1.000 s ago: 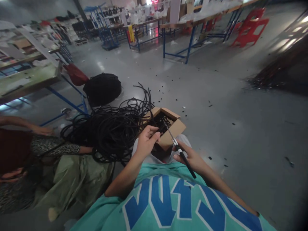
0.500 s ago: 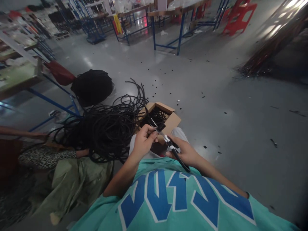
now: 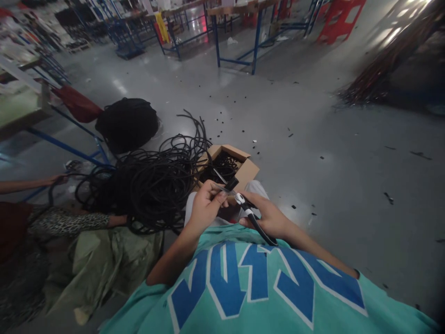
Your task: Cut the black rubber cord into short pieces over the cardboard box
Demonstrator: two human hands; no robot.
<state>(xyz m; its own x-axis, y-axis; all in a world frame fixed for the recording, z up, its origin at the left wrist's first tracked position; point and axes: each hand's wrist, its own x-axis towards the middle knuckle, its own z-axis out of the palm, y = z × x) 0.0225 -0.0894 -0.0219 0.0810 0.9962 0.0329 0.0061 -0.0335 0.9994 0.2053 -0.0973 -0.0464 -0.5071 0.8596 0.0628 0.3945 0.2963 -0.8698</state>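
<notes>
My left hand (image 3: 206, 204), fingers pinched together, holds a short black strip (image 3: 231, 184) above the open cardboard box. In my right hand (image 3: 271, 217) is a pair of cutters (image 3: 251, 214) with black and white handles. Their thin metal blades point up and left, next to the strip and my left fingertips. One blade stands apart from the strip; whether the other touches it cannot be made out. The cardboard box (image 3: 247, 172) sits in front of my knees, with many small black pieces (image 3: 225, 162) inside.
A tangled heap of black cord (image 3: 149, 185) lies left of the box. Behind it is a round black bundle (image 3: 127, 124). A co-worker's hand (image 3: 57, 180) holds cord at the left. Small black scraps are scattered on the grey floor (image 3: 330, 195). A blue-legged table (image 3: 236, 9) stands ahead.
The view has shifted slightly, so most things sit a little higher and further left. The cutters' lower handle has swung slightly outward. The co-worker's hand at the left has risen with the cord.
</notes>
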